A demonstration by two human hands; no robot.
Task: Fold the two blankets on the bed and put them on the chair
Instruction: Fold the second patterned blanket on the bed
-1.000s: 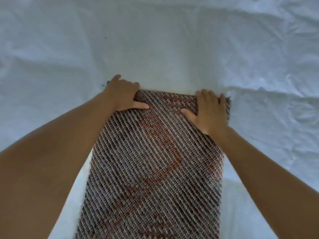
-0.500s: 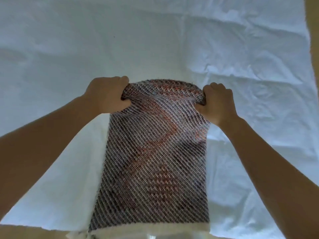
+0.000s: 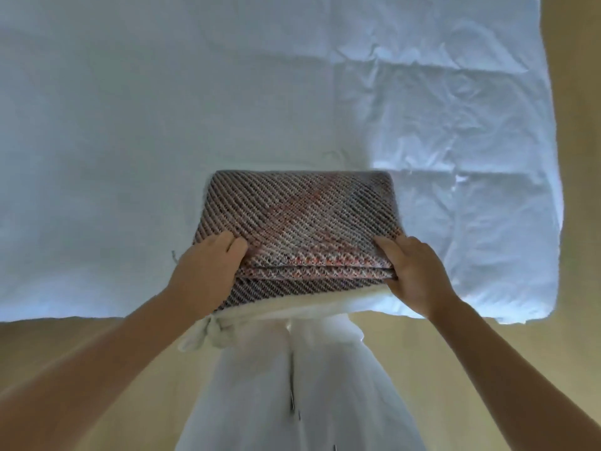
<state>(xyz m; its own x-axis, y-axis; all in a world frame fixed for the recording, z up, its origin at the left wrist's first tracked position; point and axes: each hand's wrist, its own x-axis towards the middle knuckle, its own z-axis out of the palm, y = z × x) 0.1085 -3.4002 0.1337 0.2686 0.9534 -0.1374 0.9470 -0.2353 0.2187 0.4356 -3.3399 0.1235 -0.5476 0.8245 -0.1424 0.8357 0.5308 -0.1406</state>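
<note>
A woven blanket [image 3: 296, 213] with dark diagonal stripes and orange patches lies folded into a thick rectangle at the near edge of the bed [image 3: 130, 125]. My left hand [image 3: 208, 271] grips its near left corner, fingers over the top layer. My right hand [image 3: 413, 271] grips the near right corner in the same way. Several stacked layers show along the near edge between my hands. No second blanket and no chair are in view.
The bed's white sheet is wrinkled on the right side, and its right edge [image 3: 553, 190] drops to a tan floor [image 3: 579, 76]. My white trousers [image 3: 292, 385] stand against the bed's near edge, with tan floor on both sides.
Both hands pulled the blanket's far end toward me and laid it over the near end, halving the long strip into a compact rectangle. The view has drawn back from the bed.
</note>
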